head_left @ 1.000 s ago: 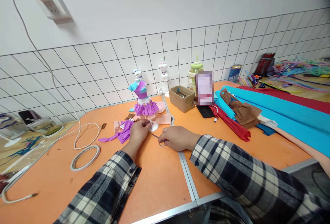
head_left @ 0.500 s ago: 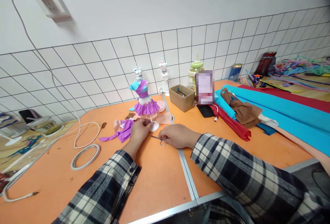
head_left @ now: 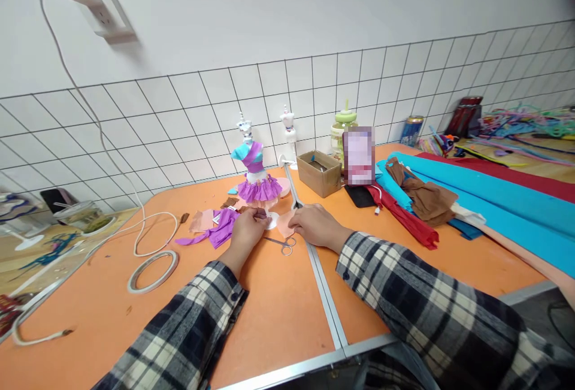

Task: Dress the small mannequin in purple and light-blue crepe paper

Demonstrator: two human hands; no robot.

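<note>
"Since the listing runs by size, what heads it?"

"Item one: bench (head_left: 269, 318), orange-topped, beneath all that follows. Item two: blue sheeting (head_left: 485, 198), long, well to the right of the mannequin (head_left: 254, 162). Item three: that mannequin, standing, blue-and-purple top, ruffled purple skirt."

"After that?"

"Item four: hands, one pair, in front of the mannequin. Left hand (head_left: 249, 232): fingers curled at a white disc (head_left: 272, 220), apparently the mannequin's foot; whether they grip anything, I cannot tell. Right hand (head_left: 318, 224): thumb and fingers pinching, as far as shows, the right edge of item eight."

"Remainder?"

"Five: cardboard box (head_left: 317, 181), open-topped, right of the mannequin. Six: purple paper (head_left: 222, 231), crumpled, front left of the mannequin. Seven: tape ring (head_left: 150, 290), flat, farther front left. Eight: peach paper (head_left: 284, 223), one small piece, front right of the mannequin, just beside the disc. Nine: scissors (head_left: 282, 242), lying in front of the mannequin, in neither hand."

"Handling note?"

"My judgement: pinch item eight lightly by its edge, as so thin a piece looks apt to crease or tear; steady the disc with the left; mind the scissor points near the fingertips."
</note>
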